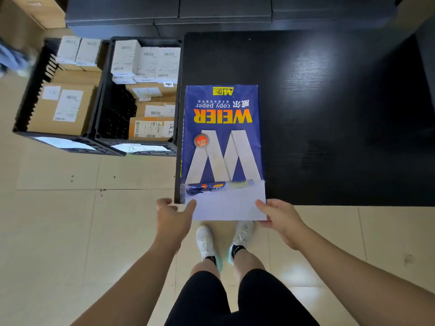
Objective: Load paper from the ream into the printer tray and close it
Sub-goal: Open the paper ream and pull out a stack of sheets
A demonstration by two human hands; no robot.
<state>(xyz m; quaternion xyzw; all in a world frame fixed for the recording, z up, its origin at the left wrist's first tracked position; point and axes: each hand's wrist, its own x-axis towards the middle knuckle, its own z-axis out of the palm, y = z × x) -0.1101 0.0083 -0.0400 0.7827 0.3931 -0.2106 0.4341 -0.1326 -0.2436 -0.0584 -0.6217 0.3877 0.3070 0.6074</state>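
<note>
A blue ream of copy paper (222, 132) lies on the black table (329, 114) at its front left corner, its near end torn open. A stack of white paper (227, 205) sticks out of that open end past the table's front edge. My left hand (173, 217) grips the stack's left corner, thumb on top. My right hand (280, 217) grips its right edge. No printer or tray is in view.
Two black crates (98, 137) full of cardboard and white boxes stand on the tiled floor left of the table. Dark cabinets (211, 15) run along the back. My legs and white shoes (223, 241) are below the paper.
</note>
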